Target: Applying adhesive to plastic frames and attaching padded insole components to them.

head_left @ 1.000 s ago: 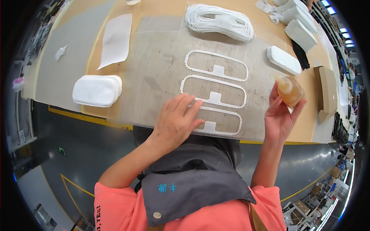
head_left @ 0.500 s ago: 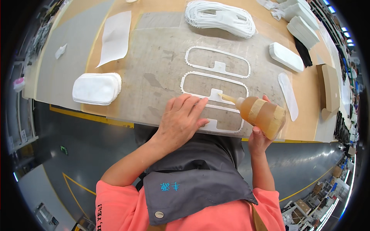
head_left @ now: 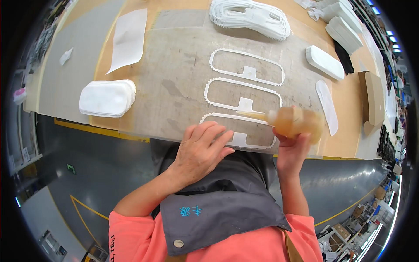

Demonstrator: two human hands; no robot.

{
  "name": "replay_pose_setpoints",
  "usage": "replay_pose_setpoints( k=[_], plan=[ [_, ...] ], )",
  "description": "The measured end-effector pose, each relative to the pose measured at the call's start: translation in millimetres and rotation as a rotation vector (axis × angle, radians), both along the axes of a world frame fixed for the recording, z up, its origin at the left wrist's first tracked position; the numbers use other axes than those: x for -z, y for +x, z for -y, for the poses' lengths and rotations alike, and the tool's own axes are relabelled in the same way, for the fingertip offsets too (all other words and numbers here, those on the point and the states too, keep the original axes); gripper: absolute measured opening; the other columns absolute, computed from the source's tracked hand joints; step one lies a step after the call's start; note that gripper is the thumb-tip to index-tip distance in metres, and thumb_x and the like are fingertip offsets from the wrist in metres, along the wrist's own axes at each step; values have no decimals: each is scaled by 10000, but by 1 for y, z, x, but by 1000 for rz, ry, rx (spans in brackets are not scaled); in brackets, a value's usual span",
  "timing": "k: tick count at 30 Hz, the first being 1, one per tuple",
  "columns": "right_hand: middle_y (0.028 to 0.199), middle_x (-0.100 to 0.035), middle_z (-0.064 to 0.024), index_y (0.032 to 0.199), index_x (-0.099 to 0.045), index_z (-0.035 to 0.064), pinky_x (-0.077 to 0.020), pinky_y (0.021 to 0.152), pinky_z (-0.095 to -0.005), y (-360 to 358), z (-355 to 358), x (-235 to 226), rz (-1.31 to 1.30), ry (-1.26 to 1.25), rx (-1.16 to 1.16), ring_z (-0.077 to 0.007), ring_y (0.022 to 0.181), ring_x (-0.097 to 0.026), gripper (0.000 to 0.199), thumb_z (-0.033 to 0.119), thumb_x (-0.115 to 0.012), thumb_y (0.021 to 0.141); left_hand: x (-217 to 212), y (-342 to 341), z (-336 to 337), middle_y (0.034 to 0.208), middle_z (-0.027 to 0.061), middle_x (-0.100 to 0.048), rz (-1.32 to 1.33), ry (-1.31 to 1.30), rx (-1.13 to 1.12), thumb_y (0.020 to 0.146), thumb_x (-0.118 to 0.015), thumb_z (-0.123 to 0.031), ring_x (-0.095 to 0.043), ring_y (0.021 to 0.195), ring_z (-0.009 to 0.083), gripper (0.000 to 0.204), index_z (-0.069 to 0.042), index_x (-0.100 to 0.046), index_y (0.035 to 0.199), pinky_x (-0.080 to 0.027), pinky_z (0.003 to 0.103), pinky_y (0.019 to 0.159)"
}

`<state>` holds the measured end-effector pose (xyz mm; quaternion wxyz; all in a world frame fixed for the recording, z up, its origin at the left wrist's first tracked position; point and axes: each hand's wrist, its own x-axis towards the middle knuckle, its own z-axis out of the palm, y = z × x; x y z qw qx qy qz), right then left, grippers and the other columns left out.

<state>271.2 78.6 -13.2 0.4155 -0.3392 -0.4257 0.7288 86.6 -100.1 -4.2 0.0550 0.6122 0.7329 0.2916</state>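
Left hand [head_left: 201, 150] presses flat, grasping nothing, on the nearest white toothed frame [head_left: 238, 131]. Right hand [head_left: 291, 150], at three o'clock of it, grips an amber squeeze bottle [head_left: 297, 122], nozzle pointing nine o'clock.

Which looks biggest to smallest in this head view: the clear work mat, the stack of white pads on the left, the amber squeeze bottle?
1. Clear work mat.
2. Stack of white pads.
3. Amber squeeze bottle, in the right hand; it is raised nearer the camera, so these two are unsure.

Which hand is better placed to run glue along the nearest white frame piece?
Right. The right hand holds the amber squeeze bottle, tipped, its nozzle over the nearest white frame piece. The left hand lies flat on that piece's left end, pinning it, with nothing in it.
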Motion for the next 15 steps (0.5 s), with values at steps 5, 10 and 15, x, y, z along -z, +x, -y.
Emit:
replay_pose_setpoints(
  k=[5, 10, 15],
  plan=[
    [1569, -414, -163, 1556, -327, 98, -619, 966, -405, 26, -21, -23, -460, -438, -66, -318, 1384, -500, 764, 466, -660, 975, 5, 7, 15, 1162, 24, -614, -11, 41, 6, 842, -797, -252, -574, 1127, 220, 417, -108, -692, 1219, -412, 376, 948],
    [1534, -435, -201, 1549, -308, 114, -525, 1075, -494, 51, 27, -18, 153, 178, 33, -348, 1378, -498, 992, 630, -760, 831, 13, 16, 21, 1152, 19, -612, -29, 29, 33, 844, -793, -247, -568, 1092, 214, 412, -107, -692, 1219, -415, 370, 932],
    [1473, -470, -228, 1459, -248, 121, -458, 1100, -601, 54, 39, 2, 258, 419, -57, -405, 1340, -515, 1141, 643, -875, 661, 14, 18, 22, 1159, 22, -603, -71, 11, 26, 839, -786, -247, -562, 1112, 216, 427, -102, -675, 1225, -412, 369, 924]
  ],
)
